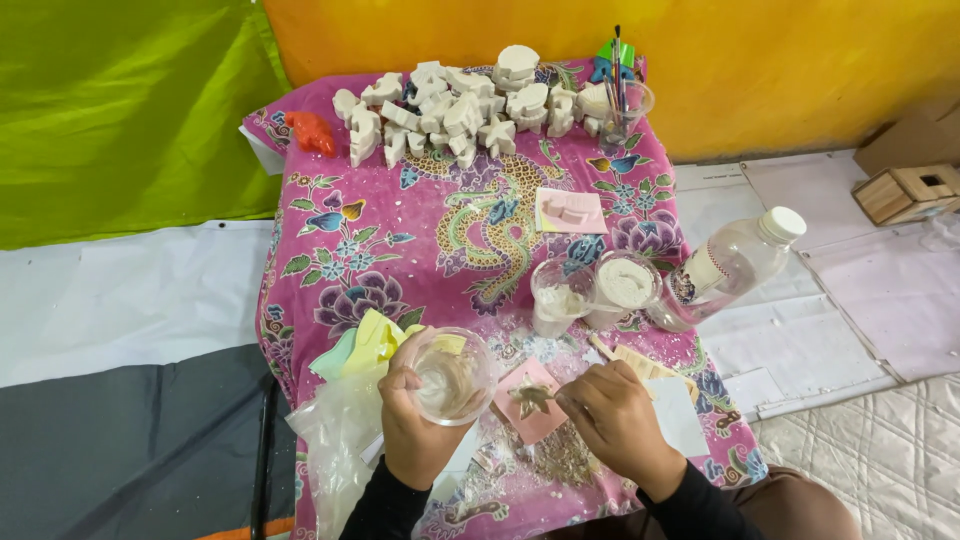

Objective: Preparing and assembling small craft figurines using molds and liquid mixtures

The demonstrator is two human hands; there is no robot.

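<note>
My left hand [415, 425] grips a clear plastic cup [452, 376], tilted, with a thin whitish mix inside. My right hand [618, 418] is closed around a small stick whose tip rests at a pink mould [530, 400] lying flat on the cloth between my hands. The mould's recess looks filled with a grey-brown shape. Just beyond stand two more clear cups, one [556, 296] with white liquid and one [623, 283] with white powder.
A pink floral cloth [390, 250] covers the low table. Several white plaster figures [460, 105] and an orange one [312, 131] sit at the far edge, beside a cup of brushes [622, 100]. A plastic water bottle [730, 265] lies at the right; another pink mould [570, 211] rests mid-table.
</note>
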